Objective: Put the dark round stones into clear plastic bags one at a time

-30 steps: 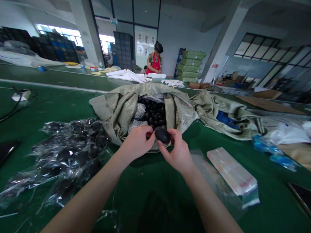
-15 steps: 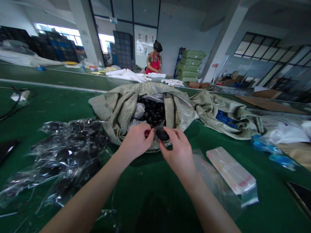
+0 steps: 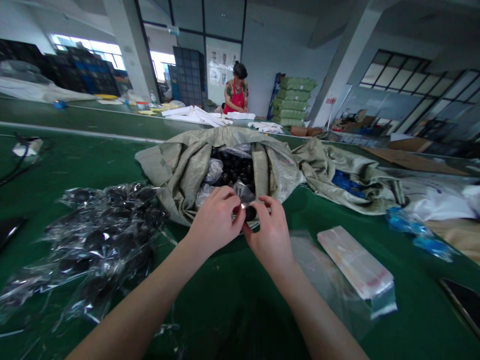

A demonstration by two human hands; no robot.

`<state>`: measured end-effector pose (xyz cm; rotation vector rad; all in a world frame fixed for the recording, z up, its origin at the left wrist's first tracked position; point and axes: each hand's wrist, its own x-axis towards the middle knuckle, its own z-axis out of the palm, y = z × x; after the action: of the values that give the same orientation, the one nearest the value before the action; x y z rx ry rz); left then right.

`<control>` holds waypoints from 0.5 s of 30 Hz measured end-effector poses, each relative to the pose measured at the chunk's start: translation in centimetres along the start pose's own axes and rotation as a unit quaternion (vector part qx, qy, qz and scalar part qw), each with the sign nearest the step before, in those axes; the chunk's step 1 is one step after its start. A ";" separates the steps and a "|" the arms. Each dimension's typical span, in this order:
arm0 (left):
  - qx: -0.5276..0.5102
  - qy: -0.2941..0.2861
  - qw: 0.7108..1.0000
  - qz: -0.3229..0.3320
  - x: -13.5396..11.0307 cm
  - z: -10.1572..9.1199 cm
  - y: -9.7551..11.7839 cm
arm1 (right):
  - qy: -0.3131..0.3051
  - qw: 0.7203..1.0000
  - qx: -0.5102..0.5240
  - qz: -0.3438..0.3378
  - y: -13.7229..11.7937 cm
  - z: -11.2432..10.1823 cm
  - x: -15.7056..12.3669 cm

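Note:
My left hand (image 3: 215, 222) and my right hand (image 3: 269, 235) meet in front of an open woven sack (image 3: 180, 160) full of small black oval pieces (image 3: 234, 167). One black oval piece (image 3: 250, 213) sits between the fingertips of both hands, mostly covered by them. A small clear plastic bag (image 3: 243, 192) stands up just above the fingers, pinched by my left hand. Both hands are closed in a pinch.
A heap of black pieces in clear bags (image 3: 93, 240) lies at the left on the green table (image 3: 86, 160). A stack of flat clear bags (image 3: 356, 265) lies at the right. A second sack (image 3: 337, 175) and blue items (image 3: 408, 227) lie beyond. A person in a red apron (image 3: 235, 95) works far back.
The hands have drawn closer together. The black piece, earlier plainly seen in my right fingers, is now mostly hidden, and a clear bag stands above it.

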<state>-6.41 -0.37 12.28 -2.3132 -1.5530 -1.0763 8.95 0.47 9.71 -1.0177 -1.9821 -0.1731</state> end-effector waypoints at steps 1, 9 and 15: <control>0.008 0.003 1.000 0.003 0.0 0.1 0.1 | 0.000 1.000 0.009 -0.002 0.1 0.1 0.0; 0.063 -0.002 0.998 0.029 -0.2 0.3 0.8 | -0.012 0.997 0.081 0.012 0.6 0.8 0.0; -0.013 -0.028 0.999 0.007 -0.2 0.8 0.8 | -0.032 0.999 0.030 0.001 0.5 0.9 -0.3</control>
<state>-5.40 -0.47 11.76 -2.3878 -1.5484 -1.0435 8.86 1.05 8.81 -0.9971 -2.0323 -0.0794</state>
